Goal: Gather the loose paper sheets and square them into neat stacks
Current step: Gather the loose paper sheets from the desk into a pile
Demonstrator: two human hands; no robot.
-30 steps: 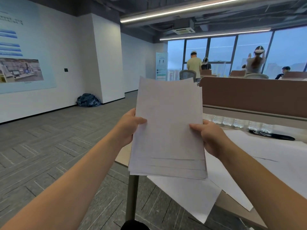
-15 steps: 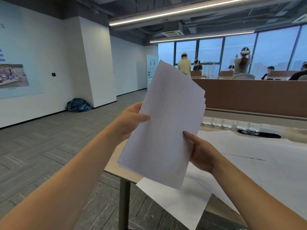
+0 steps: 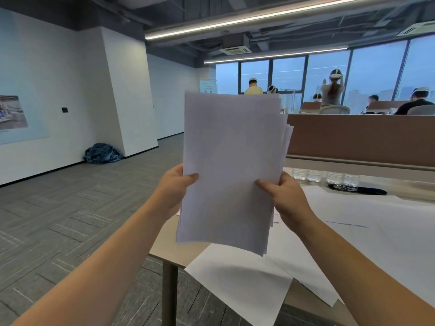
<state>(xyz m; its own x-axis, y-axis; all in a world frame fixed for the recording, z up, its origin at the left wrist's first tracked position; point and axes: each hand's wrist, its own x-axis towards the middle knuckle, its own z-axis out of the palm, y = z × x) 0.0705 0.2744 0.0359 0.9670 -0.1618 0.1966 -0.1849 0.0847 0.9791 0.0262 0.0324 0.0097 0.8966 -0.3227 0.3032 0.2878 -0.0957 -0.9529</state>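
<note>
Nothing here reads clearly: the far standing banner (image 3: 208,86) carries lines too small to make out, and the left wall poster (image 3: 14,116) is blurred.

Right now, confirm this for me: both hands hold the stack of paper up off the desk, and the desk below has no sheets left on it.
Not right. The head view shows the left hand and the right hand holding the stack of paper up off the desk, but loose sheets do lie on the desk, one hanging over its edge.
</note>
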